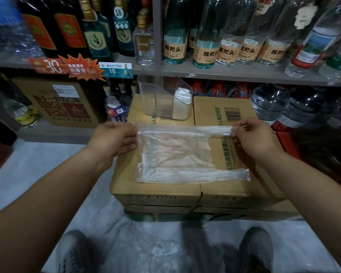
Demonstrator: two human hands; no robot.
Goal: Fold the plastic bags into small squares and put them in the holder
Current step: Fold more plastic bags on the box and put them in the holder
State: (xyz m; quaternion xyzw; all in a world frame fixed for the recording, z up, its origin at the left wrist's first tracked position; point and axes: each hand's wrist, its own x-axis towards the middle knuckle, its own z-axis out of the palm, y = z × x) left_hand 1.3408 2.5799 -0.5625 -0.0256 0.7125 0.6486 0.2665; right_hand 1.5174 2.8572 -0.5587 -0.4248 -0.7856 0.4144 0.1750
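Observation:
A clear plastic bag (177,154) lies spread on top of the cardboard boxes (234,192), its two handles pointing right. My left hand (114,138) pinches the bag's far left corner. My right hand (252,134) pinches the end of the far handle. The near handle lies flat on the box. Behind the bag stands a clear plastic holder (158,95) with folded white bags (182,103) in its right compartment.
Shelves of liquor and water bottles (205,36) fill the wall behind the boxes. A brown carton (55,103) sits on the lower shelf at left. A crumpled clear bag (165,251) lies on the white floor between my shoes.

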